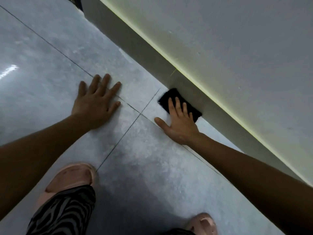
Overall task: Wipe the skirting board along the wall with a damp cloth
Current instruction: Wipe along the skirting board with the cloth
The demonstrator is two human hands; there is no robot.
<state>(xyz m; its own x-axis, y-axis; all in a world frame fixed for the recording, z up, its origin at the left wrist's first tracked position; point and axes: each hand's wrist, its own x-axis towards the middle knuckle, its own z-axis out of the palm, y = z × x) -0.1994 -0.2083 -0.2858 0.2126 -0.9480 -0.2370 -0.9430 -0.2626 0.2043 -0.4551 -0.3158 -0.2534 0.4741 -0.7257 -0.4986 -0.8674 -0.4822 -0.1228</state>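
Observation:
A grey skirting board (149, 53) runs diagonally from the upper left to the lower right along the foot of a pale wall (228, 39). A black cloth (166, 97) lies flat where the floor meets the skirting board. My right hand (179, 122) presses on the cloth with its fingers spread over it and the thumb out on the floor. My left hand (96, 102) rests palm down on the floor tiles, fingers apart, holding nothing, well to the left of the cloth.
The floor is glossy grey tile (50, 56) with dark grout lines crossing near my hands. My two feet in pink slippers (72, 177) (203, 223) and a zebra-patterned trouser leg (64, 212) are at the bottom. A dark object (76, 2) stands at the top left by the wall's corner.

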